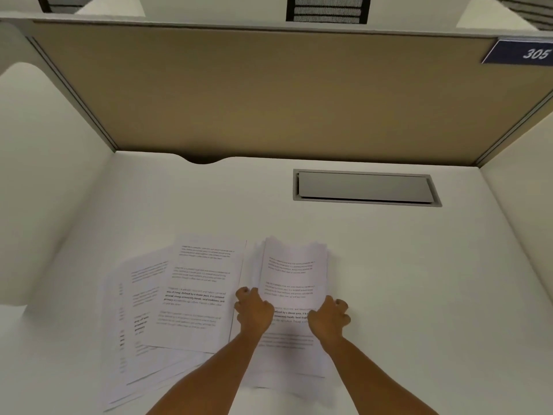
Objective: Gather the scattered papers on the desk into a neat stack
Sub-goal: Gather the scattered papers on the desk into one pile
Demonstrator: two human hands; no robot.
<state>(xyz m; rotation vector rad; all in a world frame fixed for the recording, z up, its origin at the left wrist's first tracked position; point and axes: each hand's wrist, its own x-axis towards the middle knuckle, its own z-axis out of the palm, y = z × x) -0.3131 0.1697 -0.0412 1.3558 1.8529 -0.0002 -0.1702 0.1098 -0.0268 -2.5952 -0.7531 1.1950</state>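
A bundle of printed white papers [291, 274] stands tilted up off the white desk [404, 280], its top edges uneven and blurred. My left hand [254, 313] grips the bundle's left edge and my right hand [327, 317] grips its right edge. To the left, several loose printed sheets [191, 295] lie fanned and overlapping flat on the desk, the lowest ones reaching toward the near edge. More sheets [287, 363] lie flat under my forearms.
A grey cable flap [365, 187] is set into the desk at the back right. A tan partition [269, 94] closes the back, with white side panels left and right. A blue tag reading 305 [526, 52] sits at the upper right.
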